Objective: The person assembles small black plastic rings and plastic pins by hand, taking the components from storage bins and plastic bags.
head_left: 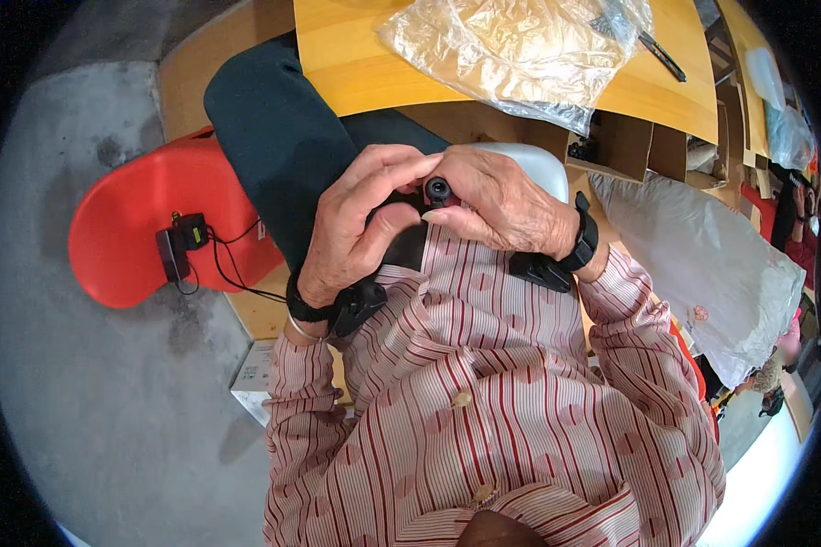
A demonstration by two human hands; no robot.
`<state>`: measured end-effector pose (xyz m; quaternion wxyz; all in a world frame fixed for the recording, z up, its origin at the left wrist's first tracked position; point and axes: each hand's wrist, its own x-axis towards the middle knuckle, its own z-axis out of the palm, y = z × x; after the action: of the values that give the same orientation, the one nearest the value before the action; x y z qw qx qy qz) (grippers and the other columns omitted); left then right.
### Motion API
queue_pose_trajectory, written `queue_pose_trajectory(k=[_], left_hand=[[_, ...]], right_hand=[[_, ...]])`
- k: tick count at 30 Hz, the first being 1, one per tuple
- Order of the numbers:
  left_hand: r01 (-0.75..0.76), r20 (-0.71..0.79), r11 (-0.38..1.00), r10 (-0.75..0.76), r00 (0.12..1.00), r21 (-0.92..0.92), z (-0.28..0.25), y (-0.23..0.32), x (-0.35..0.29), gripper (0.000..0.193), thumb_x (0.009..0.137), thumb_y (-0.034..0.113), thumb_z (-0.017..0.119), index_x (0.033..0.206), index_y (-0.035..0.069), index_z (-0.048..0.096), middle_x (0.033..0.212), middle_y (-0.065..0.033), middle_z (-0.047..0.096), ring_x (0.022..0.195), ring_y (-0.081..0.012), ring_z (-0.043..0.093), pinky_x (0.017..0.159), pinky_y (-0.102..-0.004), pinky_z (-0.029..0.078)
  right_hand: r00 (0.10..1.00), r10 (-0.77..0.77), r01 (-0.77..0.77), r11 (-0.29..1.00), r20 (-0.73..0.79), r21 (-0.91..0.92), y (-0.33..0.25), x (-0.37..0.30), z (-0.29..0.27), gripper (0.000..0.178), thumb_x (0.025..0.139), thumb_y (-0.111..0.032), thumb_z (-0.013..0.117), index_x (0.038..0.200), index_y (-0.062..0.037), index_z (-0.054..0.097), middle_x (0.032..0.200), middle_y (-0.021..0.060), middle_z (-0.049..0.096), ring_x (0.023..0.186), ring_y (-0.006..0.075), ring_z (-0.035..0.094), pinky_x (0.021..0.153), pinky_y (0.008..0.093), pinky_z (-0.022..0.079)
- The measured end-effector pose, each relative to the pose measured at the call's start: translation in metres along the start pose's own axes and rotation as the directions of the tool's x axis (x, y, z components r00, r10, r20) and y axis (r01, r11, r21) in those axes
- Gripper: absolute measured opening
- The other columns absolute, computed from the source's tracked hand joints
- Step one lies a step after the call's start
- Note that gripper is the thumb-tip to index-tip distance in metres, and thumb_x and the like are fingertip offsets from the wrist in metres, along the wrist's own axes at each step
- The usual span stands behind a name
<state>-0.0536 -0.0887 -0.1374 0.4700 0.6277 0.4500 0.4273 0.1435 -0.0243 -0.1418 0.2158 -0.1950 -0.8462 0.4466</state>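
Observation:
Above my lap, a small black tubular part (438,190) with a round hole in its end faces up between my hands. My right hand (506,201) is closed around it, thumb below and fingers above. From the other side my left hand (360,214) curves in, its thumb and forefinger tips pressed close against the part. The lower portion of the part is hidden by the fingers. Black straps with dark devices sit on both wrists.
Ahead is a yellow wooden table (356,55) with a crumpled clear plastic bag (520,55) and a dark pen-like tool (663,56). Left, a red chair seat (137,219) holds a black adapter (173,255) with cables. Cardboard boxes (616,150) and a large white sack (702,264) stand right.

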Motion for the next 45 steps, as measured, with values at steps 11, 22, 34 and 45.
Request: queue_pose_trajectory(k=[11, 22, 34, 45], left_hand=[[-0.09, -0.086, 0.995, 0.094, 0.992, 0.054, 0.004, -0.004, -0.005, 0.042, 0.073, 0.016, 0.075, 0.108, -0.001, 0.061, 0.102, -0.0142, 0.06, 0.09, -0.0256, 0.06, 0.079, -0.0311, 0.049], [-0.115, -0.138, 0.991, 0.123, 0.983, 0.062, 0.01, -0.004, -0.006, 0.037, 0.075, 0.015, 0.073, 0.105, -0.003, 0.06, 0.101, -0.0166, 0.06, 0.09, -0.0272, 0.06, 0.079, -0.0315, 0.049], [-0.171, -0.168, 0.979, 0.188, 0.968, 0.11, 0.016, -0.005, -0.001, 0.037, 0.075, 0.013, 0.074, 0.104, -0.003, 0.06, 0.101, -0.0166, 0.059, 0.088, -0.0266, 0.059, 0.077, -0.0318, 0.049], [-0.174, -0.188, 0.982, 0.185, 0.965, 0.073, 0.021, -0.002, -0.004, 0.035, 0.076, 0.014, 0.073, 0.104, -0.004, 0.059, 0.1, -0.0177, 0.059, 0.087, -0.0272, 0.059, 0.077, -0.0315, 0.049]], right_hand=[[0.999, -0.045, 0.045, 0.998, -0.002, -0.036, 0.002, 0.001, 0.01, 0.032, 0.083, -0.027, 0.063, 0.092, -0.0008, 0.047, 0.086, 0.0163, 0.052, 0.082, 0.0369, 0.054, 0.076, 0.0436, 0.045], [0.997, -0.053, 0.05, 0.998, -0.049, -0.046, 0.002, 0.0, 0.012, 0.033, 0.08, -0.027, 0.064, 0.095, -0.0012, 0.049, 0.085, 0.0155, 0.052, 0.079, 0.036, 0.053, 0.073, 0.042, 0.044], [0.995, -0.08, 0.08, 0.997, -0.056, -0.004, 0.006, 0.002, 0.007, 0.029, 0.081, -0.026, 0.063, 0.09, -0.0016, 0.049, 0.081, 0.0151, 0.049, 0.077, 0.0349, 0.052, 0.07, 0.0418, 0.045], [0.978, -0.161, 0.156, 0.987, -0.136, -0.04, 0.006, 0.0, 0.01, 0.033, 0.083, -0.033, 0.062, 0.084, -0.0021, 0.05, 0.076, 0.014, 0.048, 0.073, 0.0346, 0.052, 0.068, 0.041, 0.045]])
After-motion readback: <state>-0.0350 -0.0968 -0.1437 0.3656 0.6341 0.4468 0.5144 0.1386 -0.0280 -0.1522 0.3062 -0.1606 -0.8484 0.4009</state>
